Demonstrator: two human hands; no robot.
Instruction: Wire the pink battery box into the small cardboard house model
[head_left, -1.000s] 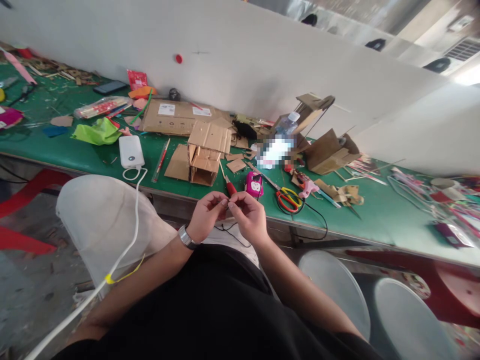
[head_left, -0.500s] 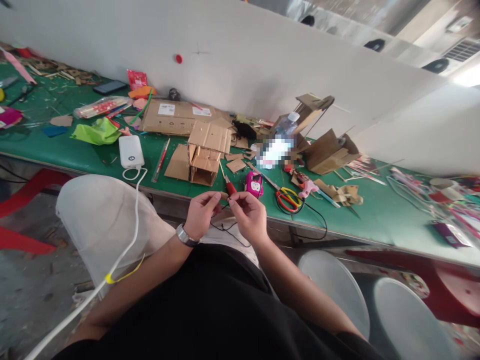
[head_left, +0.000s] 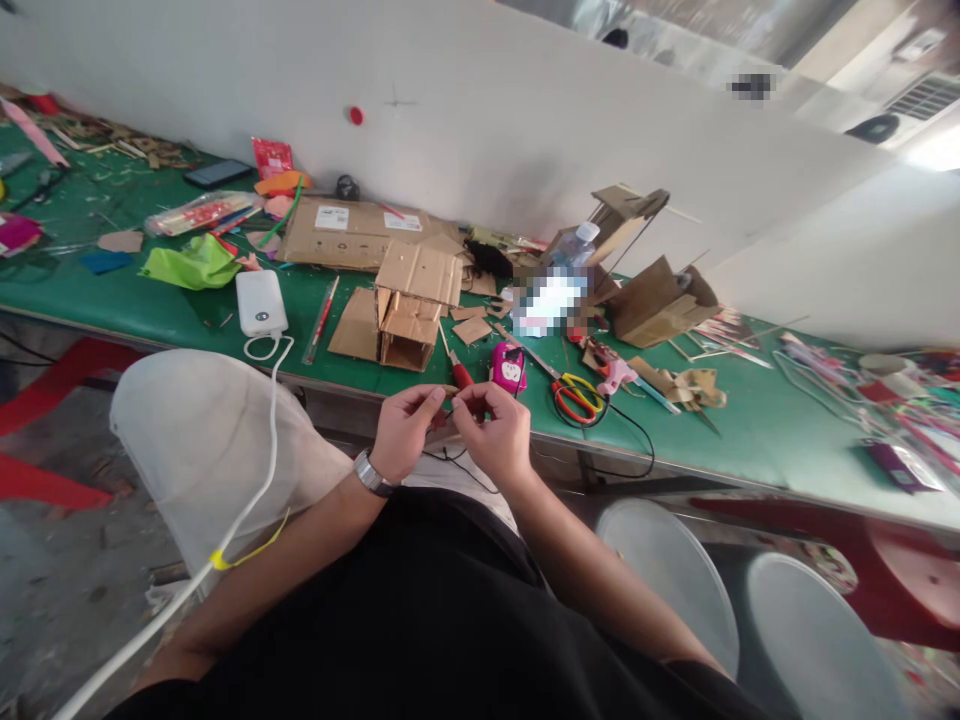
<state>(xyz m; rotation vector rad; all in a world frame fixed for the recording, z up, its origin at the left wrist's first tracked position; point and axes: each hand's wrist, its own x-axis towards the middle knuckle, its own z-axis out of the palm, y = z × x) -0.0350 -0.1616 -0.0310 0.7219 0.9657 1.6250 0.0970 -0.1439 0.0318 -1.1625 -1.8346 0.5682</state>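
My left hand (head_left: 405, 432), with a metal watch on its wrist, is closed in a pinch in front of the table edge. A small brown piece that looks like cardboard (head_left: 449, 390) shows between my hands, mostly hidden by fingers. My right hand (head_left: 496, 430) is also closed, its thumb and fingertips meeting at the other end of that piece. Just beyond the fingertips lies a tool with a red handle (head_left: 461, 376). Close by on the table are a magenta power socket (head_left: 509, 368) and a folded cardboard box structure (head_left: 411, 318).
Scissors with yellow and red handles (head_left: 579, 397) lie to the right, near a pink glue gun (head_left: 616, 374) and a black cable. A white power bank (head_left: 261, 303) sits at left, its cable running towards me. Cardboard constructions (head_left: 660, 305) and a bottle (head_left: 581, 246) stand farther back.
The fingers of my right hand have shifted slightly left and curled more around the small piece. My left hand has barely moved.
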